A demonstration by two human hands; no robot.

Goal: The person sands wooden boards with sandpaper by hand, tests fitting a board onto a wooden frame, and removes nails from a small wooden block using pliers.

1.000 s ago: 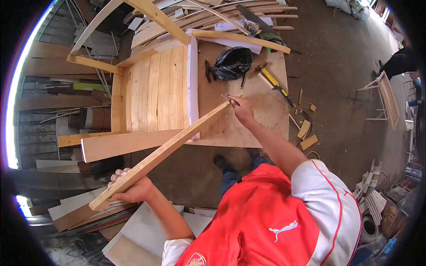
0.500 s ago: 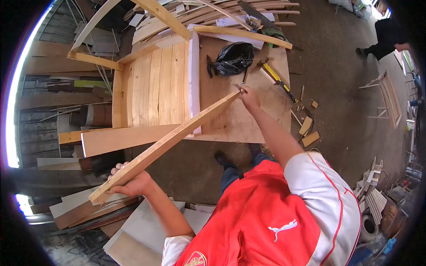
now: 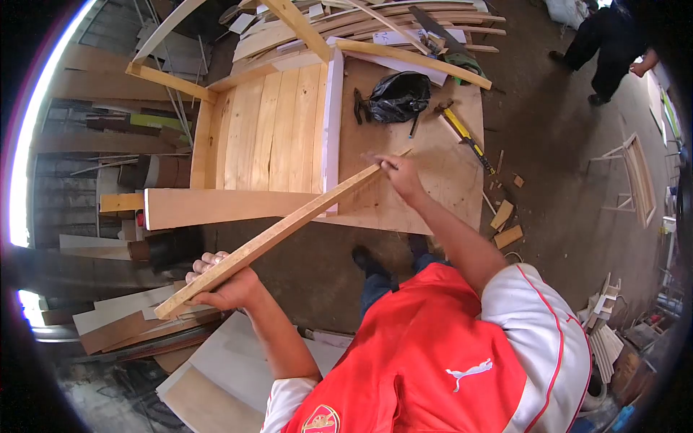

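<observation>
A long wooden strip (image 3: 271, 245) runs slantwise in front of my body. Around its near lower end, my left hand (image 3: 227, 283) is closed, thumb and fingers on opposite sides. Over the far end, my right hand (image 3: 397, 175) is closed, with a small, dark, blurred thing showing at its fingertips; its kind cannot be made out. The strip's far tip shows just past that hand. Behind the strip stands a wooden frame with a slatted panel (image 3: 271, 133). A tapered board (image 3: 224, 207) along the frame's near side is partly overlapped by the strip.
On the plywood top (image 3: 440, 195) lie a black plastic bag (image 3: 399, 97) and a yellow-and-black hammer (image 3: 465, 137). A handsaw (image 3: 437, 29) rests among stacked wood strips. Wood offcuts (image 3: 508, 236) litter the floor. Another person (image 3: 603, 50) stands at the upper right.
My right hand has slid back along the strip, uncovering its far tip. My left hand still grips the near end. The other person has come further into view, and the camera view has shifted slightly.
</observation>
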